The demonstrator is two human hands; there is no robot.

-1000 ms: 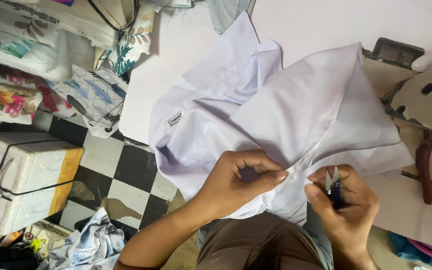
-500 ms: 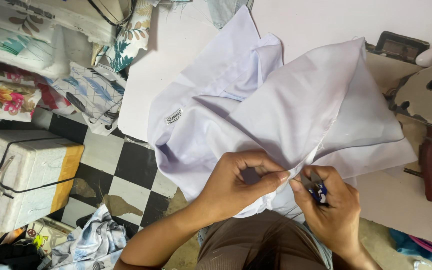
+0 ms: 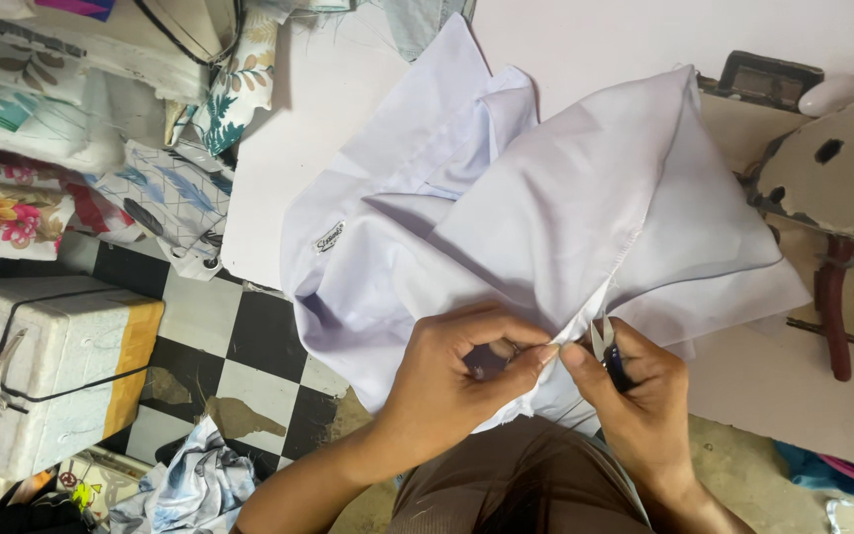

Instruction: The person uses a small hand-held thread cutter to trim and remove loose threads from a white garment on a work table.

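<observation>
At the bottom centre of the frame, the left hand [image 3: 467,381] was curled, its thumb and fingertips pinching a seam edge of the white garment [image 3: 536,227]. Just beside it, the right hand [image 3: 635,396] was closed around a small thread snipper [image 3: 607,348], its thumb pressed against the same edge; the fingertips of the two hands nearly touched. The snipper's metal blades pointed upward at the seam, the dark handle sitting inside the fist.

The garment lay crumpled across the middle of the frame on the white bench [image 3: 585,40], with its lower edge hanging off toward the person's lap. The cloth was plain white with a faint lilac cast, folded over itself in broad creases. A stitched hem ran diagonally down to the hands. A small woven label [image 3: 329,236] showed on the left fold.

To the right, a sewing machine [image 3: 842,168] stood on the bench. At lower left sat a white foam box [image 3: 42,366] on a black-and-white checkered floor [image 3: 249,346]. Floral printed fabrics [image 3: 12,208] were piled at upper left.
</observation>
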